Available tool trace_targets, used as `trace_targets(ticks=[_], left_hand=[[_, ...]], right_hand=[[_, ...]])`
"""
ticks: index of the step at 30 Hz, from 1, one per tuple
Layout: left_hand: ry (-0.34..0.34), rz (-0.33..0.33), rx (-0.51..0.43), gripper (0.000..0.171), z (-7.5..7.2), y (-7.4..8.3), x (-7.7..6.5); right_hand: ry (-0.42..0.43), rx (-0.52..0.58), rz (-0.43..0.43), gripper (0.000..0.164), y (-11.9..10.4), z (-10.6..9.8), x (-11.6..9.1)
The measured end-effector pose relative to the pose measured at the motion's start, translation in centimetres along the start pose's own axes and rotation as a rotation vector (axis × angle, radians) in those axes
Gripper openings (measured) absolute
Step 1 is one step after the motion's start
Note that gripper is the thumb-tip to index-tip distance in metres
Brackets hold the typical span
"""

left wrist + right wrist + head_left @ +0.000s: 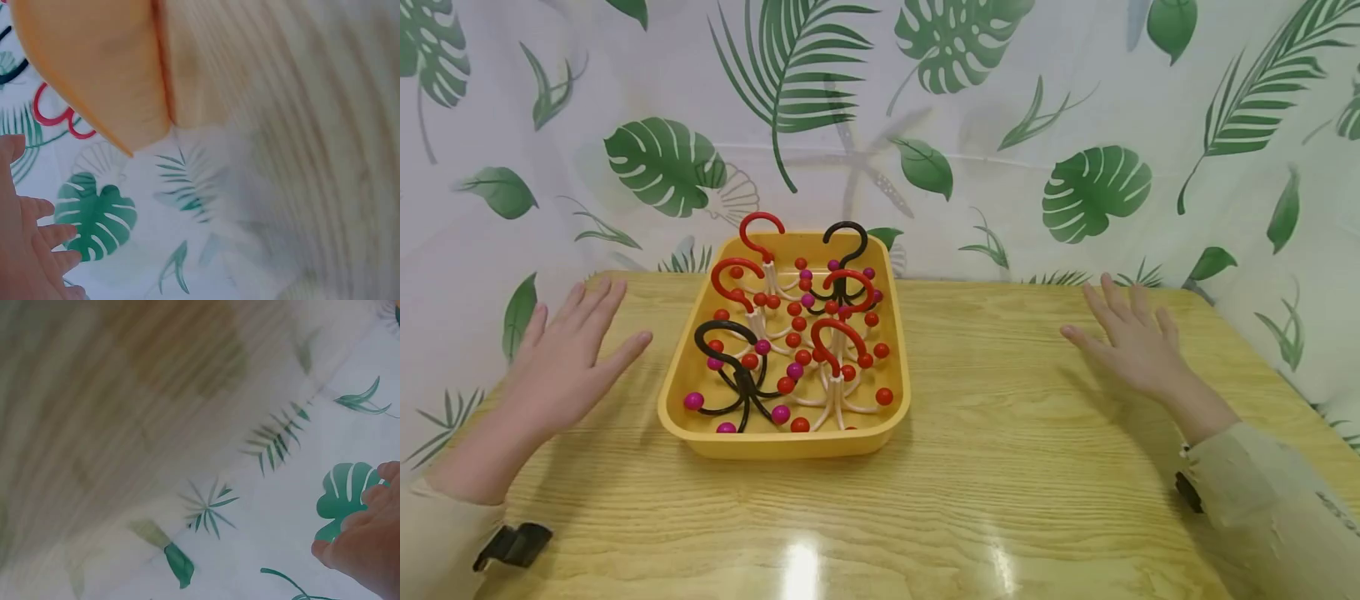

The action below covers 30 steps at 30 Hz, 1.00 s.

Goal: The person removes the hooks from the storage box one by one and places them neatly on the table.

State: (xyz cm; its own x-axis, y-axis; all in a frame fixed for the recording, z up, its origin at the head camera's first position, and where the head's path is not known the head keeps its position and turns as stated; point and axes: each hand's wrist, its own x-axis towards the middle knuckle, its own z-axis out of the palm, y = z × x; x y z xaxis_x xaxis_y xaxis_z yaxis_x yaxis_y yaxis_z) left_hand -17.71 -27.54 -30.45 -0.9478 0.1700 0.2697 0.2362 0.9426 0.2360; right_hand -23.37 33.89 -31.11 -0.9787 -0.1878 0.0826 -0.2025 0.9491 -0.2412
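A yellow plastic tray (790, 447) stands on the table, left of centre in the head view. Inside it lie several small hook racks with splayed legs tipped with balls. A black hook rack (744, 385) with magenta balls sits at the front left, and another black hook rack (840, 287) at the back right. The others, such as the front right hook rack (837, 390), have red hooks, white legs and red balls. My left hand (565, 362) is spread left of the tray, apart from it. Far to the tray's right, my right hand (1138, 346) is spread too, holding nothing.
The wood-grain table (1000, 417) reaches back to a white curtain (985, 183) printed with green leaves. Beside my left hand, the tray's side wall (100, 69) shows in the left wrist view. A dark wrist strap (512, 546) sits on the left sleeve.
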Motion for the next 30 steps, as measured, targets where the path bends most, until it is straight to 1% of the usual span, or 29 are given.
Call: trace_targets(ticks=[2,4,6,8,10,13,16,17,19,22,25,26,28,30], left_hand=[[0.005,0.014,-0.075,0.074,-0.2,0.7,-0.6],[-0.005,0.023,-0.163,0.073,-0.3,1.4,-1.3],[-0.023,0.027,-0.252,0.072,-0.1,2.3,-2.2],[-0.041,0.030,-0.341,0.072,0.2,3.1,-3.0],[-0.069,0.016,-0.408,0.073,0.6,3.8,-3.7],[-0.131,-0.038,-0.505,0.073,0.9,4.7,-4.4],[-0.182,-0.098,-0.568,0.074,1.0,5.2,-4.8],[-0.194,-0.115,-0.588,0.075,1.1,5.4,-4.9],[-0.196,-0.125,-0.636,0.075,1.3,5.6,-5.2],[-0.199,-0.141,-0.705,0.076,1.7,5.7,-5.5],[-0.199,-0.156,-0.734,0.078,2.2,5.7,-5.6],[-0.198,-0.158,-0.732,0.079,2.3,5.7,-5.6],[-0.194,-0.161,-0.718,0.081,2.5,5.7,-5.6],[-0.191,-0.163,-0.707,0.084,2.7,5.8,-5.6]], right_hand=[[0.009,0.028,-0.030,0.080,-0.5,-0.1,0.1],[0.017,0.087,-0.073,0.078,-1.4,-0.4,0.2],[0.040,0.132,-0.126,0.075,-2.9,-0.7,0.2],[0.079,0.165,-0.188,0.070,-4.9,-1.0,0.1],[0.137,0.184,-0.264,0.063,-7.3,-1.3,-0.1],[0.215,0.209,-0.380,0.052,-10.8,-1.5,-0.4],[0.245,0.242,-0.474,0.044,-14.4,-1.7,-0.7],[0.247,0.251,-0.502,0.043,-15.5,-1.8,-0.7],[0.243,0.274,-0.555,0.042,-17.9,-1.9,-0.7],[0.242,0.305,-0.668,0.041,-21.3,-1.9,-0.3],[0.235,0.318,-0.769,0.039,-24.5,-1.6,0.4],[0.225,0.311,-0.789,0.039,-25.6,-1.6,0.6],[0.172,0.301,-0.804,0.040,-27.7,-1.5,0.9],[0.116,0.276,-0.805,0.042,-29.6,-1.3,1.3]])
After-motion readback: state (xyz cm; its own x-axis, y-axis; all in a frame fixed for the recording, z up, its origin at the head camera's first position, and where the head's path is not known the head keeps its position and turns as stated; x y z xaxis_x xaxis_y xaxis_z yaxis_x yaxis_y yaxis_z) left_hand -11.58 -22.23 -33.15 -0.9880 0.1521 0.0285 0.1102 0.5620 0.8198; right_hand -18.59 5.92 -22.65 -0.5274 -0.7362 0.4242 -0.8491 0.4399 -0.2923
